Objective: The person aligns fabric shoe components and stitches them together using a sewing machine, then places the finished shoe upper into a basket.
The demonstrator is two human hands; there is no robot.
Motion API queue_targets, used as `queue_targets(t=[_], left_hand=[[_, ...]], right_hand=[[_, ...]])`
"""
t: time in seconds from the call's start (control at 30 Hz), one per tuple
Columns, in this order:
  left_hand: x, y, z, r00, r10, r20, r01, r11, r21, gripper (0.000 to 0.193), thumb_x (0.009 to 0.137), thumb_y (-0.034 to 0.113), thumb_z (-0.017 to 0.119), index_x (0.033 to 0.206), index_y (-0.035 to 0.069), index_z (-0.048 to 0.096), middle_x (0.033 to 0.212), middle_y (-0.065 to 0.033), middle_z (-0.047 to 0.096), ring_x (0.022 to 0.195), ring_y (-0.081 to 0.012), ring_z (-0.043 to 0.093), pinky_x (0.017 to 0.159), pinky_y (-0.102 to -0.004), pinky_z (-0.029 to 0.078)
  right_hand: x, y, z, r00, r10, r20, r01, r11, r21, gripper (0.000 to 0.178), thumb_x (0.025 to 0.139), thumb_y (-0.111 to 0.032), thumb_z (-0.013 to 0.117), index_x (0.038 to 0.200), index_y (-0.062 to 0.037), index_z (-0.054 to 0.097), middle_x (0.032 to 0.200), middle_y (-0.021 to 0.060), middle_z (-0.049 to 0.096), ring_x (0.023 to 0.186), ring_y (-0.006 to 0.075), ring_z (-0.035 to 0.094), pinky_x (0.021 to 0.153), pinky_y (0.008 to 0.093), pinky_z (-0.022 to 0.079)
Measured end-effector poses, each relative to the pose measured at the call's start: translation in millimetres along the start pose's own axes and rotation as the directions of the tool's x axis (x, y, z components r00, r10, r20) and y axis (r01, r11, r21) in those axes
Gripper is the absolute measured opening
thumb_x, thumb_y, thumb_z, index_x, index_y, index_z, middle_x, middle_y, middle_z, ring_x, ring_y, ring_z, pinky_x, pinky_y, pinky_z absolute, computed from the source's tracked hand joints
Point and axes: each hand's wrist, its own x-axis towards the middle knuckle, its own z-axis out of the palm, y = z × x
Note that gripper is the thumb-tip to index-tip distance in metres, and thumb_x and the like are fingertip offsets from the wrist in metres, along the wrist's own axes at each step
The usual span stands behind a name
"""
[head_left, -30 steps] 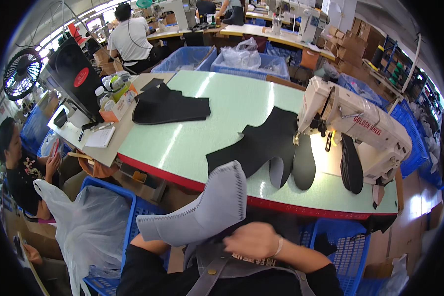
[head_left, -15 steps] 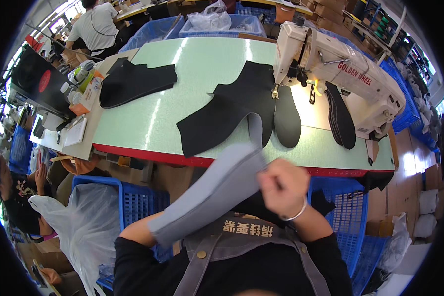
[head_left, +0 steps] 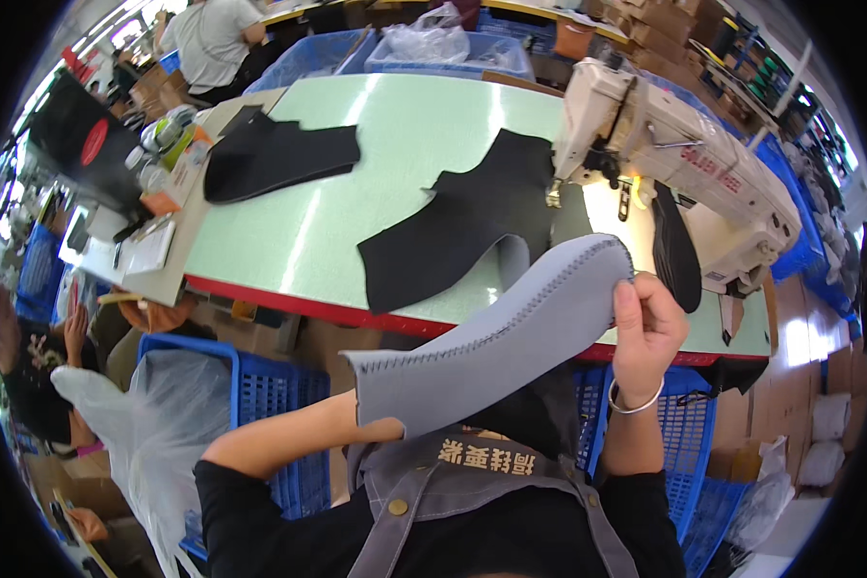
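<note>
I hold a grey boot-shaped fabric piece (head_left: 511, 337) with a zigzag seam along its edge, up in front of my chest. My right hand (head_left: 645, 332) pinches its upper right end, thumb on top; a bangle sits on that wrist. My left forearm (head_left: 299, 438) runs into the piece's open lower end, and the hand itself is hidden inside. Behind the piece, black cut fabric (head_left: 453, 231) lies on the pale green table (head_left: 289, 241) beside a white sewing machine (head_left: 674, 144).
Another black fabric stack (head_left: 279, 159) lies at the table's far left by bottles and clutter (head_left: 159, 154). A blue crate with a clear plastic bag (head_left: 154, 433) stands at my left, another blue crate (head_left: 694, 433) at my right. A seated person (head_left: 29, 356) is at the left, another person (head_left: 212, 39) at the back.
My right hand has moved up and to the right along the grey piece to its far end. The piece now stretches out between both arms, higher against the table edge.
</note>
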Motion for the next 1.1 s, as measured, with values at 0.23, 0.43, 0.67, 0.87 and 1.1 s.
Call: queue_targets(t=[0.23,0.43,0.67,0.87,1.1], left_hand=[[21.8,4.5,-33.9,0.941,-0.270,0.204,0.335,0.664,-0.669,0.060,0.095,0.044,0.051,0.130,-0.005,0.055,0.130,-0.0196,0.058,0.119,-0.0291,0.057,0.103,-0.0394,0.041],[80.9,25.4,-12.8,0.876,-0.476,0.077,0.399,0.624,-0.673,0.023,0.096,0.014,0.059,0.109,-0.004,0.067,0.096,-0.0076,0.070,0.092,-0.0115,0.063,0.085,-0.0258,0.049],[113.1,21.4,-18.0,0.937,-0.346,0.047,0.320,0.796,-0.515,0.017,0.094,0.002,0.054,0.100,-0.007,0.068,0.088,-0.0126,0.072,0.083,-0.0167,0.069,0.081,-0.0287,0.055],[137.2,-14.0,-59.6,0.919,-0.394,-0.023,0.338,0.816,-0.469,0.021,0.097,0.007,0.053,0.106,-0.007,0.065,0.093,-0.0157,0.071,0.082,-0.0189,0.068,0.078,-0.0316,0.055],[175.1,-26.9,-72.7,0.927,-0.374,-0.020,0.354,0.893,-0.279,0.021,0.096,0.008,0.055,0.106,-0.006,0.067,0.097,-0.0119,0.071,0.088,-0.0162,0.067,0.082,-0.0286,0.052]], right_hand=[[10.2,-5.2,-33.0,0.984,0.086,-0.153,-0.089,0.996,-0.016,0.023,0.091,-0.001,0.062,0.070,0.0004,0.051,0.064,-0.0017,0.049,0.058,0.0054,0.041,0.053,0.0219,0.033],[5.9,-15.3,-85.9,0.980,-0.196,-0.039,0.171,0.924,-0.342,0.021,0.082,0.001,0.066,0.069,0.0010,0.050,0.060,0.0060,0.048,0.051,0.0132,0.045,0.049,0.0262,0.035],[-35.7,-33.0,-185.1,0.980,0.185,-0.076,-0.176,0.616,-0.768,0.020,0.078,-0.010,0.069,0.067,-0.0035,0.054,0.059,0.0089,0.053,0.049,0.0226,0.053,0.047,0.0335,0.040],[-43.0,-27.2,-315.1,0.911,0.125,-0.393,-0.342,-0.302,-0.890,0.021,0.083,-0.022,0.061,0.072,-0.0045,0.063,0.071,0.0175,0.064,0.067,0.0378,0.063,0.063,0.0466,0.051],[46.4,27.7,-445.0,0.786,-0.486,-0.382,-0.514,-0.172,-0.840,0.025,0.094,-0.033,0.055,0.089,-0.0091,0.063,0.085,0.0149,0.067,0.080,0.0365,0.065,0.067,0.0465,0.051]])
